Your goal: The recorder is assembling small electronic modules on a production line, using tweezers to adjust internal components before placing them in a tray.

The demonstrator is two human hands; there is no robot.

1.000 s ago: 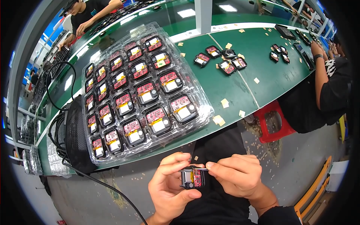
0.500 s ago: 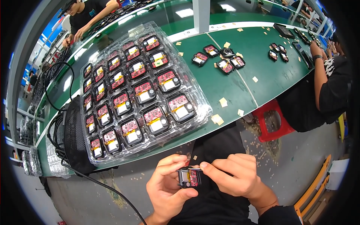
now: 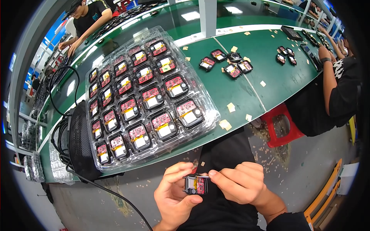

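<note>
Left hand point(image 3: 174, 194) gripped small black module point(image 3: 195, 185) with red board, right hand point(image 3: 237, 183) pinched its top edge, clear tray point(image 3: 143, 101) of similar modules lay on green table point(image 3: 246, 82)

I hold a small square module point(image 3: 195, 184) low over my lap, its black frame around a red circuit board with a yellow patch facing up. It sits pinched in my left hand point(image 3: 173, 196), while my right hand point(image 3: 237, 183) touches its upper right edge with thumb and forefinger tips.
</note>
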